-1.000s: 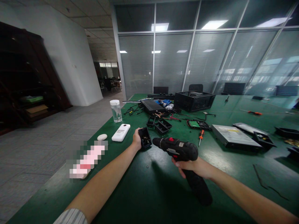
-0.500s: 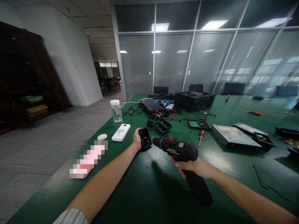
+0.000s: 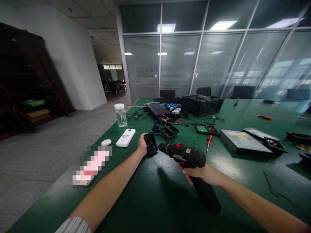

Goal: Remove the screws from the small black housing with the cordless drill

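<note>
My left hand [image 3: 143, 144] grips the left side of a small black open box [image 3: 151, 143], tilted toward me, with small brassy pieces inside. My right hand [image 3: 194, 173] is wrapped around the handle of a black cordless drill [image 3: 186, 154] with red buttons. The drill's chuck points left, close to the box's right edge; I cannot tell whether a bit touches anything. Beyond the box lie several more black plastic frames [image 3: 169, 131]. An orange-handled screwdriver [image 3: 209, 141] lies on the table behind the drill.
On the green table [image 3: 145, 197] stand a clear jar [image 3: 120, 115] and a white power bank [image 3: 125, 138] at left. Farther back are a black computer case [image 3: 202, 105], cables and a hard drive [image 3: 206, 129]. A silver disc drive [image 3: 244, 142] lies to the right.
</note>
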{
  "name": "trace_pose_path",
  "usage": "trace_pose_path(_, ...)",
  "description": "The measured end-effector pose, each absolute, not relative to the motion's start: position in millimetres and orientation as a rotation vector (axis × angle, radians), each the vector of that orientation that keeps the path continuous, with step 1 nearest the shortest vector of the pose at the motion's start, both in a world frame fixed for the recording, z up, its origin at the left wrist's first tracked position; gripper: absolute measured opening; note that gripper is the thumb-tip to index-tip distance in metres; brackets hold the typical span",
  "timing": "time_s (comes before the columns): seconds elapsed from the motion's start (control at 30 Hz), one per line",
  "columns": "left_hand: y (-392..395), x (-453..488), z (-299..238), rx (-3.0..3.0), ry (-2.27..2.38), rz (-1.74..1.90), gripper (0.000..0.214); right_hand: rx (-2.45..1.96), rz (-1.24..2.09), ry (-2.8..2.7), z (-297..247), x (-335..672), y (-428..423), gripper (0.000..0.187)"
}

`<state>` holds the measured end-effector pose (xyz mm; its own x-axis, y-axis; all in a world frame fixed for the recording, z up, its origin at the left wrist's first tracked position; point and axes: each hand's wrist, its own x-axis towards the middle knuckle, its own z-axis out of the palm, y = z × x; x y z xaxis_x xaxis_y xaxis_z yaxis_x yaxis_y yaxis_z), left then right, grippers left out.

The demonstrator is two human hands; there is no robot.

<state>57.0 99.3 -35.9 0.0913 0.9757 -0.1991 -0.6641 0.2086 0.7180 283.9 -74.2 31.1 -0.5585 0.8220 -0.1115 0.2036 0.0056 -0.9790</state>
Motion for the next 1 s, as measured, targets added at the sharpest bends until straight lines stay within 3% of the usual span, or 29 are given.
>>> trace_pose_path(1.0,100.5,56.8,-36.8,0.486,0.756,1.291,0.034,-1.09,1.618,-1.735,29.1,284.1,-72.8,0.029)
